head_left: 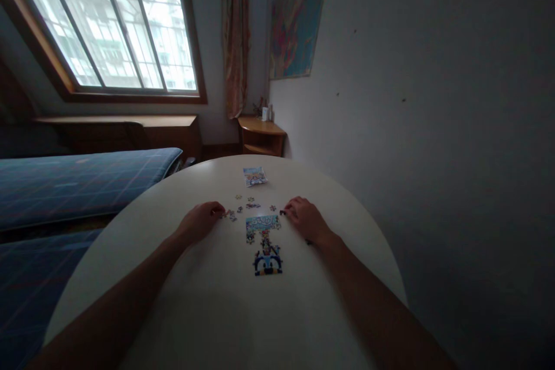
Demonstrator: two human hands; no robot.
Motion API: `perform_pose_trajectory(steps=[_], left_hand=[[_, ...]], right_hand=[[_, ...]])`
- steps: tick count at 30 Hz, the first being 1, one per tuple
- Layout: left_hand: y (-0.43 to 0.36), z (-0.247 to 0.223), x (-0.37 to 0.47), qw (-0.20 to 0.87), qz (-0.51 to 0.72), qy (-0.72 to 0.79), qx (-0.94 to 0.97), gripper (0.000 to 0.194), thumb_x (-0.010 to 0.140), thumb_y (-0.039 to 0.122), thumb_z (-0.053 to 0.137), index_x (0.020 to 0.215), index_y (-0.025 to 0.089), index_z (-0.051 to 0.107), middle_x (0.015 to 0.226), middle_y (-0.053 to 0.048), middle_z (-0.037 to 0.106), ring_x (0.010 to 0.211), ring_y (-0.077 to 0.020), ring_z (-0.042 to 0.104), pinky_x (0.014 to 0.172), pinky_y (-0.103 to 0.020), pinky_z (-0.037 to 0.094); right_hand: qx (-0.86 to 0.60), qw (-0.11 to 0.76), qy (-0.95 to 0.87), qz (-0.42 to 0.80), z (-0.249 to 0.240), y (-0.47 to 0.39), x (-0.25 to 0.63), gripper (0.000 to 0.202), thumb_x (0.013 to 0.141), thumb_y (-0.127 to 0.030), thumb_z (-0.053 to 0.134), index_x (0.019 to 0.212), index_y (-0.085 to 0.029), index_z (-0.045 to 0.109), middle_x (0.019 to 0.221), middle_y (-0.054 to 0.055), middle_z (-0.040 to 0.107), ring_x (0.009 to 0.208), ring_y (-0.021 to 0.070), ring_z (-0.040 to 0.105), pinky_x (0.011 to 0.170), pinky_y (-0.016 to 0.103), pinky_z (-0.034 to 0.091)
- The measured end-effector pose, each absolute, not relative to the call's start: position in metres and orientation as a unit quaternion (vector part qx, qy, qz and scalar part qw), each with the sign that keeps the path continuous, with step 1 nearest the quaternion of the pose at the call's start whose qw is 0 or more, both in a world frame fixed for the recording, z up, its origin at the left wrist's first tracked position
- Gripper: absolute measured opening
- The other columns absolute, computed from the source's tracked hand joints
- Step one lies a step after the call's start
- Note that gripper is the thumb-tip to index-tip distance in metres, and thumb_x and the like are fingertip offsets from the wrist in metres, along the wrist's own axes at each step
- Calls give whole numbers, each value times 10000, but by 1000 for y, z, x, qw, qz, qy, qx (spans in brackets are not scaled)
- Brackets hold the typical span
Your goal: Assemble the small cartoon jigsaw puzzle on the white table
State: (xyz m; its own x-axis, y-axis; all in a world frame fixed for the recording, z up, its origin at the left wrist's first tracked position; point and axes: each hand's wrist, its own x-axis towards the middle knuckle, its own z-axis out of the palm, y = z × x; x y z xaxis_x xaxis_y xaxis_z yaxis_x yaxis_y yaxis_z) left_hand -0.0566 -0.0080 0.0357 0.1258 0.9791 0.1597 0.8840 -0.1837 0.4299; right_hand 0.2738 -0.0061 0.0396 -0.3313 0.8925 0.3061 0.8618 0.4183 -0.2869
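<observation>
Bent close together, the fingers of your right hand (pixel 306 218) are at a small dark piece (pixel 282 213), just beyond the upper right corner of the partly joined puzzle (pixel 265 237); you cannot tell whether they pinch it or merely touch it. Your left hand (pixel 200 221) is left of the puzzle, its fingertips at the edge of some loose pieces (pixel 233 217), and its grip cannot be told either. More pieces are scattered past the puzzle's far edge, and farther beyond it a printed packet (pixel 255 176) lies on the white table (pixel 208 306).
</observation>
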Motion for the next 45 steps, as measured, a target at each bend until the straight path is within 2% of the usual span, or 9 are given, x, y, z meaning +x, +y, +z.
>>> perform_pose_trajectory(steps=[8,13,16,27,30,34,38,43,45], left_hand=[[-8,33,-55,96,203,625,747,259,873,348,495,951,220,706,1006,-67,713,915,-216,648,795,-305,475],[-13,30,-43,64,223,589,774,267,879,379,515,949,216,713,1071,-87,670,1016,-243,605,923,-358,457],[-14,29,-39,68,225,576,783,264,863,412,552,954,226,717,1080,-85,656,1034,-251,593,944,-371,453],[-17,28,-38,74,226,556,797,274,884,393,502,948,227,711,1064,-81,649,1040,-250,575,957,-377,446],[-17,29,-37,80,220,561,794,275,882,388,500,951,225,710,1084,-81,651,1055,-249,570,967,-377,445],[-19,33,-35,80,215,565,793,272,877,382,500,951,222,706,1083,-82,655,1050,-250,573,964,-383,450],[-20,33,-36,79,215,563,794,271,873,391,510,964,223,702,1079,-82,654,1035,-249,579,948,-377,456],[-20,32,-37,70,217,555,800,284,886,407,505,972,214,695,1070,-85,655,1017,-246,590,921,-372,461],[-20,33,-37,69,217,555,800,293,885,416,511,990,205,684,1060,-90,657,1008,-246,595,917,-373,463]], right_hand=[[-571,236,-782,83,37,2,302,220,887,-225,539,1003,-185,721,1155,89,642,1065,200,572,977,337,411],[-555,233,-793,94,35,1,306,246,834,-301,616,1030,-214,737,1158,89,645,1064,218,576,982,363,420],[-548,224,-800,96,35,-1,303,245,810,-320,642,1013,-235,748,1180,87,639,1086,230,570,996,379,415],[-526,203,-811,155,40,-2,302,158,781,-171,630,868,-194,759,1224,103,631,1115,221,588,1020,370,410],[-513,204,-817,168,42,-2,304,152,772,-192,663,898,-173,747,1218,122,630,1111,223,593,1021,374,412],[-500,186,-825,185,45,-5,306,253,717,-254,742,955,-167,739,1262,142,599,1165,250,570,1045,399,401],[-497,172,-826,202,52,-11,306,206,748,-216,705,947,-192,755,1314,137,562,1207,249,546,1068,399,387],[-482,174,-827,233,56,-17,314,353,750,-243,716,1101,-205,709,1369,131,525,1262,251,506,1096,424,366],[-484,180,-822,241,56,-17,317,364,738,-239,725,1097,-189,704,1372,140,522,1258,249,511,1094,416,369]])
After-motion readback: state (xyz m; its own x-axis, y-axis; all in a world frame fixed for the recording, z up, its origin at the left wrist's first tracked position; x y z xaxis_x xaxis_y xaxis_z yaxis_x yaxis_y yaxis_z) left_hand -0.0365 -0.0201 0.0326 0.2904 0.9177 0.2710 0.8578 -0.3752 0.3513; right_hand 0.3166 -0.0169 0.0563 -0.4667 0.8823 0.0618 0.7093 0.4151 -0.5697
